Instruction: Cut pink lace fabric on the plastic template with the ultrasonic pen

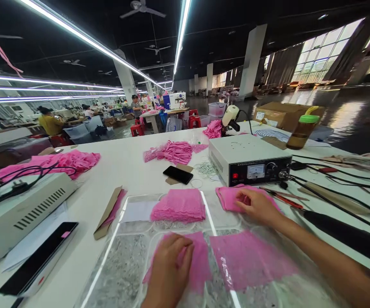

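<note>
White table: control box, phone, pink lace stacks, bottle.

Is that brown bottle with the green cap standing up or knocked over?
Standing upright. The brown bottle rests on its base on the white table, green cap on top.

left hand close in front of me, palm down, fingers flat and loosely together. right hand reached further out, arm stretched, fingers curled down, bare forearm angled across.

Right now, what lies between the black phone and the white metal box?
In the head view, a loose heap of thin white rings lies between the phone and the box.
</note>
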`<state>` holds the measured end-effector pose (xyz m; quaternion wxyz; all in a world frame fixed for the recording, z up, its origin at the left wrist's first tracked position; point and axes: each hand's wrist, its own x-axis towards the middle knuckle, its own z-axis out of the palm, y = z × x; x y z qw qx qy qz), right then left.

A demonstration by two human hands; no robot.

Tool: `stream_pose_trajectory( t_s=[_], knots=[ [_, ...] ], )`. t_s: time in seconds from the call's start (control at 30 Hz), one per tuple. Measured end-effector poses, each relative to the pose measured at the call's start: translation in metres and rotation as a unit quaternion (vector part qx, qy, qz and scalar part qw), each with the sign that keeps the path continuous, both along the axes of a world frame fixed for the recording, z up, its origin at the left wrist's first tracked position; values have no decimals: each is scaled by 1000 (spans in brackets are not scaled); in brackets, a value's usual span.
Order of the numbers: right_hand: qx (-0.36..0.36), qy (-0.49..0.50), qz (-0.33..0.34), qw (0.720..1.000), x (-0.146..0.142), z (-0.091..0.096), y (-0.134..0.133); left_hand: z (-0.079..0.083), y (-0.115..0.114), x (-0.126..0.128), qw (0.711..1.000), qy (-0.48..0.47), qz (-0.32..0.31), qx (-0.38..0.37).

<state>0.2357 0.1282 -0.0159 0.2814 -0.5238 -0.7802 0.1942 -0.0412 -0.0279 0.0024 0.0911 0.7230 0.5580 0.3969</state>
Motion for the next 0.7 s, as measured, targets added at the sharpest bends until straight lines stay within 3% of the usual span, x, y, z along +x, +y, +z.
stream_pose_trajectory(
  t_s=[0.13,0.23,0.47,0.7],
  knots=[
    [17,-37,-8,999,9,-12,4,38,33,3,996,-73,54,-23],
    [18,-44,17,999,9,-19,9,48,59,17,995,-76,52,-38],
    [21,-21,54,998,16,-20,19,18,113,59,995,-1,-38,-89],
    [46,-1,43,998,17,-6,15,-2,138,85,992,-12,-95,-83]
  ],
)
